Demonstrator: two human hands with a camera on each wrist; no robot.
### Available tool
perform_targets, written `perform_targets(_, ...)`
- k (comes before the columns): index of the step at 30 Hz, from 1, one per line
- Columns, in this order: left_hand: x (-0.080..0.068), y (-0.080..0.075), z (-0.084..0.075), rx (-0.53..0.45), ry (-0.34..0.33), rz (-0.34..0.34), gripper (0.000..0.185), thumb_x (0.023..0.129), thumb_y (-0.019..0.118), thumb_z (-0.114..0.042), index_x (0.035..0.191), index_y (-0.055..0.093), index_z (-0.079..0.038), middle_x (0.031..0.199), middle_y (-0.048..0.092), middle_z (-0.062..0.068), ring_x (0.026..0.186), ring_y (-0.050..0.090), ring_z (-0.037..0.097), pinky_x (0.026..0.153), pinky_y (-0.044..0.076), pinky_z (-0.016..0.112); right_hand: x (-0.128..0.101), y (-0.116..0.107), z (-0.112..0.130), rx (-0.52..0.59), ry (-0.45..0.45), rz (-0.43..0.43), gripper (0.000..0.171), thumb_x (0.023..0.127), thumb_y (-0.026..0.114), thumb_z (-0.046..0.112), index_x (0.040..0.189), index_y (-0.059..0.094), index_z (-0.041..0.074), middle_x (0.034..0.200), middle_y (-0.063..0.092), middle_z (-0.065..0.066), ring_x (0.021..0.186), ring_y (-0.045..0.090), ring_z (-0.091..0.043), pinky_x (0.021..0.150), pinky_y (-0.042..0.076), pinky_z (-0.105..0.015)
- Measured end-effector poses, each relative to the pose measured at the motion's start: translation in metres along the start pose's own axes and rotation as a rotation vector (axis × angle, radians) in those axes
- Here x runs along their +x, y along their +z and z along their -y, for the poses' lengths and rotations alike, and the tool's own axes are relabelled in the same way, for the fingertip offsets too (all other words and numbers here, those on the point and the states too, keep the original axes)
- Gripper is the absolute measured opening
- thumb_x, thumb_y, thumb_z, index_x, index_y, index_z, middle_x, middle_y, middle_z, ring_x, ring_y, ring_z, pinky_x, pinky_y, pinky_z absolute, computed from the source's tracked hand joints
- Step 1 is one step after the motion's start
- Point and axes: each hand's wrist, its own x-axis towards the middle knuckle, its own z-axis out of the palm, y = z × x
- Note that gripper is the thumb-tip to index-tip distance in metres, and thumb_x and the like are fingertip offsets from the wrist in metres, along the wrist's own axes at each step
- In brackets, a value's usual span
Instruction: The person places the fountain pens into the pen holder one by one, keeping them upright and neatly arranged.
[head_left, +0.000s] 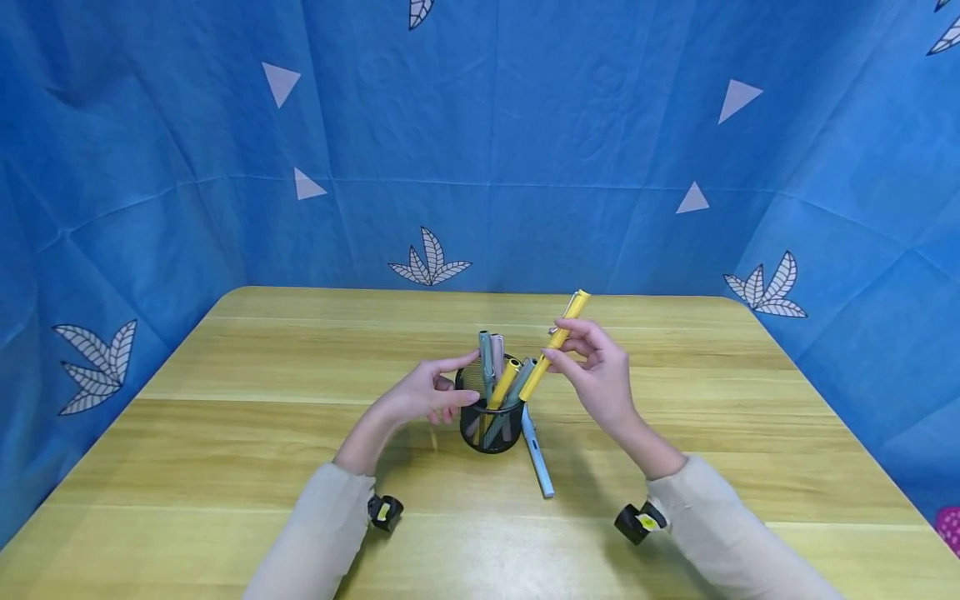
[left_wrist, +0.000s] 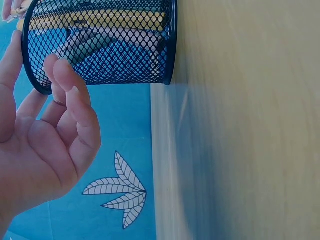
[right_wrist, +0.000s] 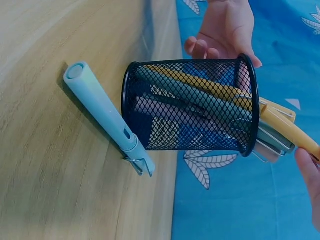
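A black mesh pen holder [head_left: 471, 433] stands upright on the table with several pens inside, among them a yellow pen [head_left: 507, 379] and a grey-green pen [head_left: 486, 360]. My left hand [head_left: 416, 392] holds the holder by its rim, thumb in front and index finger behind; its other fingers curl beside the mesh in the left wrist view. Between thumb and fingertips my right hand [head_left: 602, 379] pinches another yellow pen [head_left: 576, 308], slanted, its lower end at the holder's right rim. A light blue pen [right_wrist: 102, 107] lies on the table just beside the holder.
The wooden table [head_left: 225, 433] runs back to a blue cloth [head_left: 480, 150] with leaf and triangle prints, which also hangs at both sides. A camera [head_left: 386, 512] sits at the left wrist and another [head_left: 636, 523] at the right.
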Motion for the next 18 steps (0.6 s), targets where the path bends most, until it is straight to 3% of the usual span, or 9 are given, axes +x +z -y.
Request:
perform_targets(6, -0.001, 0.001, 0.000, -0.002, -0.007, -0.004, 0.065, 0.084, 0.064, -0.021, 0.140, 0.031, -0.020, 0.056, 0.052, 0.009, 0.052, 0.050, 0.028, 0.047, 0.042, 0.028, -0.003, 0.006, 0.000, -0.021, -0.085, 0.001, 0.033, 0.070, 0.061, -0.023, 0.102, 0.054, -0.016, 0.088, 0.061, -0.003, 0.073, 0.060, -0.008, 0.057, 0.052, -0.027)
perform_targets(13, -0.001, 0.001, 0.002, -0.025, -0.007, 0.004, 0.065, 0.084, 0.064, -0.020, 0.140, 0.032, -0.021, 0.058, 0.053, 0.010, 0.051, 0.049, 0.022, 0.047, 0.040, 0.027, -0.008, 0.010, -0.001, -0.091, -0.150, -0.011, 0.032, 0.067, 0.064, -0.023, 0.097, 0.057, -0.014, 0.089, 0.059, -0.023, 0.076, 0.060, -0.009, 0.060, 0.051, -0.022)
perform_targets(18, -0.001, 0.001, 0.001, -0.030, -0.001, 0.003, 0.065, 0.084, 0.064, -0.019, 0.140, 0.032, -0.020, 0.058, 0.052, 0.009, 0.051, 0.049, 0.021, 0.046, 0.039, 0.027, -0.011, 0.010, -0.005, -0.200, -0.202, 0.021, 0.031, 0.065, 0.068, -0.019, 0.094, 0.061, -0.010, 0.089, 0.062, -0.019, 0.073, 0.062, -0.019, 0.063, 0.051, -0.024)
